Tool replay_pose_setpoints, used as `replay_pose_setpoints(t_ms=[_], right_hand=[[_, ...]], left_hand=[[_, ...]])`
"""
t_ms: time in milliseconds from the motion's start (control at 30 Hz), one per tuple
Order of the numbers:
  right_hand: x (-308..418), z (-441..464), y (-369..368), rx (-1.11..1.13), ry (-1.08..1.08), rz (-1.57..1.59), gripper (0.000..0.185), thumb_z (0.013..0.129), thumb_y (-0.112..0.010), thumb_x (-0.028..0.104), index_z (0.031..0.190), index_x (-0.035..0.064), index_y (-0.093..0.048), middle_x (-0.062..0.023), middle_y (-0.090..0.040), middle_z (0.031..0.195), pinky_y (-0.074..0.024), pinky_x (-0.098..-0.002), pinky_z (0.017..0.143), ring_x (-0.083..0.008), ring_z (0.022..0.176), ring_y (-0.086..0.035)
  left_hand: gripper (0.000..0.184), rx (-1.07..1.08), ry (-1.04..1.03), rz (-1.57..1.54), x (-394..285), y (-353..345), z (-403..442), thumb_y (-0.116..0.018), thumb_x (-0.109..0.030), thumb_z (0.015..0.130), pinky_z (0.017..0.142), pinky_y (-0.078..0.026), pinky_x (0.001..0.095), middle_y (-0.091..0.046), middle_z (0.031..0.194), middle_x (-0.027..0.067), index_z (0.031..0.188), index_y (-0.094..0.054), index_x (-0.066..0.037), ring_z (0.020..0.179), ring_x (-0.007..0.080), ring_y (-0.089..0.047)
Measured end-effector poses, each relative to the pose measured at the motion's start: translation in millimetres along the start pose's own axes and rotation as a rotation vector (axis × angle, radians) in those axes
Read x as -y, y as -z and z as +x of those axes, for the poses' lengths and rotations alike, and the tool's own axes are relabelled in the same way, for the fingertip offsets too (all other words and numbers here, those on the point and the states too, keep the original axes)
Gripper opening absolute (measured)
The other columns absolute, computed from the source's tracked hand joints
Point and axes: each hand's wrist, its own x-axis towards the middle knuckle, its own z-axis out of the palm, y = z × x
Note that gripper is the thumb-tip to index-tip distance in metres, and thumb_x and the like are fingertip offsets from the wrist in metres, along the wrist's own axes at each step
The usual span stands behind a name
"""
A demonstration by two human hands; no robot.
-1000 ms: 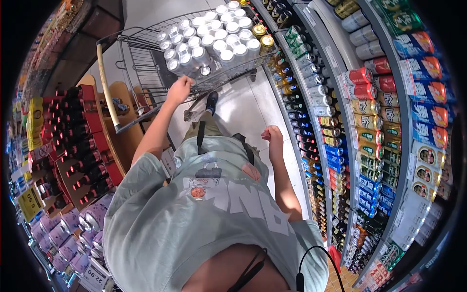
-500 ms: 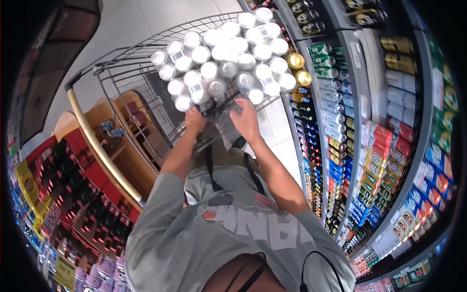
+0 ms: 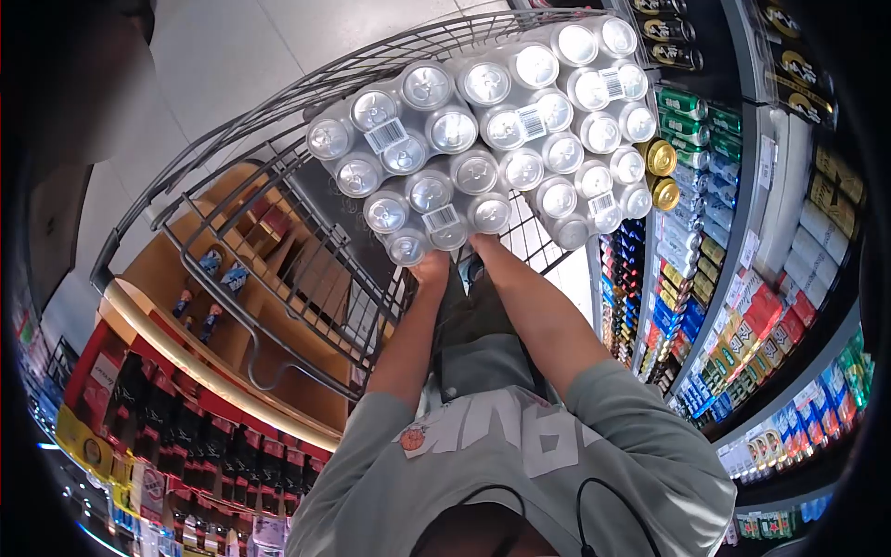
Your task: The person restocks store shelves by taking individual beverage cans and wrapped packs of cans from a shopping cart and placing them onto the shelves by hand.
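Observation:
A shrink-wrapped pack of silver cans (image 3: 432,192) lies nearest me in the wire shopping cart (image 3: 269,325). My left hand (image 3: 431,268) is closed at its near left corner, with the fingertips hidden under the cans. Along the same near edge, my right hand (image 3: 481,244) grips the pack from below; most of its fingers are out of sight. Further packs of silver cans (image 3: 536,65) sit behind and to the right, their tops facing up, with white barcode labels on the wrap.
Shelves of canned drinks (image 3: 682,241) line the right side, close to the cart. Two gold cans (image 3: 662,158) stand beside the packs. On the left are a wooden display stand (image 3: 176,251) and dark bottles with red parts (image 3: 186,418). The cart's pale handle (image 3: 200,362) runs along the left.
My right hand, open and apart before, has come in to the near pack's edge beside my left hand. The view has shifted closer, and the packs look larger and sharper.

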Motion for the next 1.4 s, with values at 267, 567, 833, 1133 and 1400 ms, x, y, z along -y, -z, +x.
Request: replay_pose_setpoints(t_ms=[267, 567, 833, 1133, 1400], right_hand=[[14, -25, 66, -0.055, 0.263, -0.044, 0.052, 0.066, -0.078, 0.041, 0.110, 0.0169, -0.066, -0.0111, -0.072, 0.098, -0.0555, -0.0403, 0.079, -0.0293, 0.094, -0.069], [35, -115, 174, 0.049, 0.683, -0.679, 0.066, 0.067, -0.078, 0.037, 0.123, 0.0105, -0.057, -0.0154, -0.065, 0.100, -0.0468, -0.0413, 0.086, -0.0317, 0.100, -0.063], [-22, -204, 301, -0.177, 0.844, -0.125, 0.068, 0.064, -0.078, 0.032, 0.123, 0.0089, -0.055, -0.0143, -0.065, 0.095, -0.0475, -0.0433, 0.080, -0.0331, 0.092, -0.061], [-198, -273, 402, -0.263, 0.711, 0.502, 0.060, 0.063, -0.082, 0.021, 0.115, 0.0039, -0.059, -0.0192, -0.068, 0.096, -0.0540, -0.0363, 0.077, -0.0294, 0.087, -0.069], [-365, -292, 395, -0.373, 0.208, 0.646, 0.064, 0.060, -0.085, 0.019, 0.116, 0.0062, -0.058, -0.0102, -0.067, 0.097, -0.0525, -0.0301, 0.078, -0.0169, 0.085, -0.065]], left_hand=[[0.038, 0.050, 0.110, -0.139, -11, 5, 16, -0.078, -0.040, 0.069, 0.063, -0.052, 0.0510, -0.067, 0.066, 0.0177, 0.063, -0.067, -0.004, 0.063, 0.0405, -0.066], [0.042, 0.326, -0.091, -0.068, -23, 70, 56, -0.080, -0.036, 0.061, 0.079, -0.054, 0.0451, -0.070, 0.086, 0.0186, 0.083, -0.070, -0.001, 0.083, 0.0369, -0.067], [0.068, 0.669, -0.194, 0.127, -52, 142, 56, -0.081, -0.027, 0.055, 0.088, -0.053, 0.0421, -0.069, 0.105, 0.0182, 0.116, -0.057, -0.006, 0.101, 0.0347, -0.065], [0.064, 0.378, -0.123, -0.477, -60, 253, 8, -0.087, -0.015, 0.048, 0.073, -0.052, 0.0331, -0.065, 0.088, 0.0108, 0.104, -0.061, 0.003, 0.080, 0.0221, -0.062], [0.066, 0.394, -0.392, -0.502, -178, 367, -9, -0.085, -0.006, 0.050, 0.088, -0.049, 0.0351, -0.061, 0.109, 0.0152, 0.113, -0.064, -0.002, 0.098, 0.0270, -0.061]])
